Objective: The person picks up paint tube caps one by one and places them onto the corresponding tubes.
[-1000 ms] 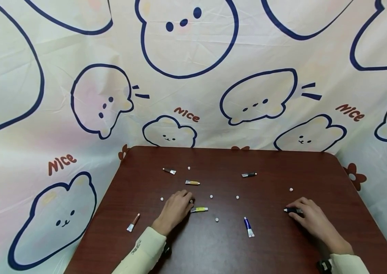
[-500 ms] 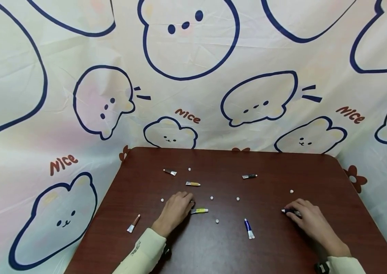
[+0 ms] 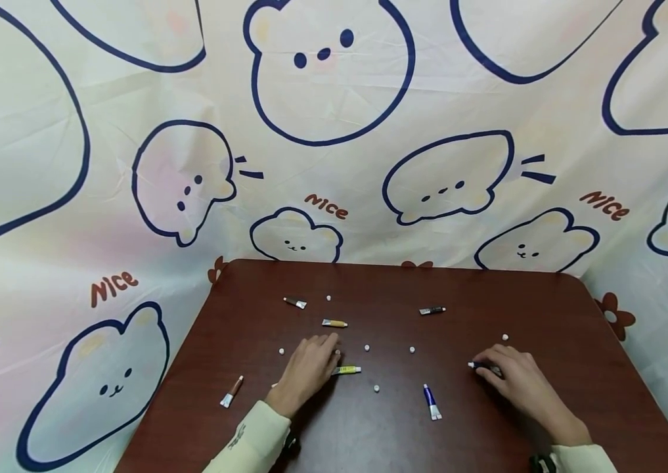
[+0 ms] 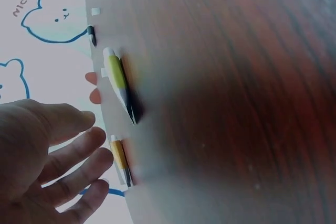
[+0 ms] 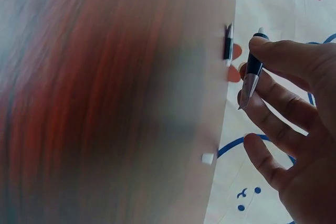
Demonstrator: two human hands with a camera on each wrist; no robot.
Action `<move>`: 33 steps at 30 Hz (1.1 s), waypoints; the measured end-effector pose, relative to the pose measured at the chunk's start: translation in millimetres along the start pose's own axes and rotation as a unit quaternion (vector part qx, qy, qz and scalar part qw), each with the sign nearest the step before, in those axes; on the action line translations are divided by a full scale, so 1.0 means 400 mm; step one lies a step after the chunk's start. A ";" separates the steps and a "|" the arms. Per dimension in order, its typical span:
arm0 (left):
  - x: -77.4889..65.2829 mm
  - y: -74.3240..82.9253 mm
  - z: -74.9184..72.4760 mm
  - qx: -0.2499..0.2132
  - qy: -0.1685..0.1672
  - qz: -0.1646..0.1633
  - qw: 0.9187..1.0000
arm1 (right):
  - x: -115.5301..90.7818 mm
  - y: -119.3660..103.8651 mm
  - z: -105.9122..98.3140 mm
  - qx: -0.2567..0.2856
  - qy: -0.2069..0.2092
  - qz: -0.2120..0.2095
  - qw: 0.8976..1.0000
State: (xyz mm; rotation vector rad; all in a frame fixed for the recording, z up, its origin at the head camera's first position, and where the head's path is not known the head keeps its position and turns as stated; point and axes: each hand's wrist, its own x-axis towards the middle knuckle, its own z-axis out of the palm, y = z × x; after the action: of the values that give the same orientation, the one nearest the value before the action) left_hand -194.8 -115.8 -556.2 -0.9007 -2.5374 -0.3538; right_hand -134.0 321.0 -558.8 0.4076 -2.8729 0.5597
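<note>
Right wrist view shows a dark blue tube [image 5: 255, 65] pinched between the thumb and fingers of the right hand [image 3: 519, 378], its white cap at one end and its silver crimped end at the other. From the head camera, this tube lies toward the right side of the table [image 3: 387, 437], cap pointing left; whether it touches the tabletop I cannot tell. A small white piece [image 3: 505, 337] sits just beyond that hand. The left hand [image 3: 304, 368] grasps nothing, its fingers spread and slightly bent in its own wrist view. Nearest to it is a yellow-green tube [image 3: 347, 370], whose crimped end is partly covered by the hand in the head view; in the left wrist view the two look apart. Farther out, an ochre tube [image 3: 334, 323] lies just past the left fingertips, a blue tube [image 3: 431, 401] rests between the two hands, and a reddish-brown tube [image 3: 232, 392] lies to the left. Toward the far edge are a dark brown tube [image 3: 295, 303] and a black tube [image 3: 432, 311]. More white pieces [image 3: 366, 347] are scattered among them. Pale sleeves [image 3: 257, 437] cover both forearms, and behind the table hangs a cream cloth [image 3: 334, 167] printed with outlined animal faces and the word "Nice".
</note>
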 end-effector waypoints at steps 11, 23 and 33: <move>0.013 0.012 0.003 0.004 0.006 0.010 1.000 | 0.024 -0.051 0.010 0.021 -0.007 -0.008 1.000; 0.031 0.034 0.002 0.008 0.022 0.026 0.999 | 0.052 -0.082 0.005 0.034 -0.003 -0.022 0.999; 0.046 0.060 0.003 -0.017 0.041 0.042 0.998 | 0.065 -0.115 0.008 0.046 -0.014 -0.022 0.999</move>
State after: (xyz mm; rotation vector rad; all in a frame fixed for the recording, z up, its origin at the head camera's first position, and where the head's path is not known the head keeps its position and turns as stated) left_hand -192.4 -87.3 -546.2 -0.9819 -2.4186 -0.4013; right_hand -145.1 272.7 -539.9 0.4943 -2.8659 0.6849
